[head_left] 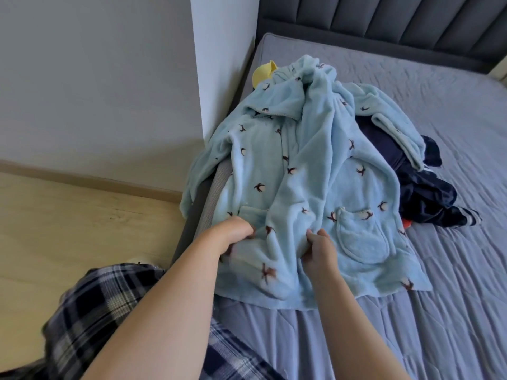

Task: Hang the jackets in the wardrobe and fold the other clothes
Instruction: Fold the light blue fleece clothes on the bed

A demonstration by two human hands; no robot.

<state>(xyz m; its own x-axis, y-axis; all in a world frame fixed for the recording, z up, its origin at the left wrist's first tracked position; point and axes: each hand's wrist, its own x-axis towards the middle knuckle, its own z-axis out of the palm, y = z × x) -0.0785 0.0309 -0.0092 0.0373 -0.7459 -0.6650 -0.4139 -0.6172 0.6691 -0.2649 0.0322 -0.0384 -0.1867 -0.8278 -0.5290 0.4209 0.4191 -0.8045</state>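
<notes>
A light blue fleece robe [310,171] with small brown bird prints lies spread over a heap of clothes at the bed's left edge, two pockets facing up. My left hand [233,237] grips the fabric beside the left pocket, fingers curled into it. My right hand [319,250] pinches the front edge of the robe near the right pocket. Under the robe on the right lies a dark navy garment [428,193] with a bit of orange cloth [406,223] showing. A yellow garment [264,72] peeks out at the far end of the heap.
The bed [452,270] has a grey-blue quilted cover and a dark padded headboard [397,26]. A white wall corner [219,64] stands close to the bed's left side. Wooden floor [68,220] lies to the left. My plaid trousers [104,305] show at the bottom.
</notes>
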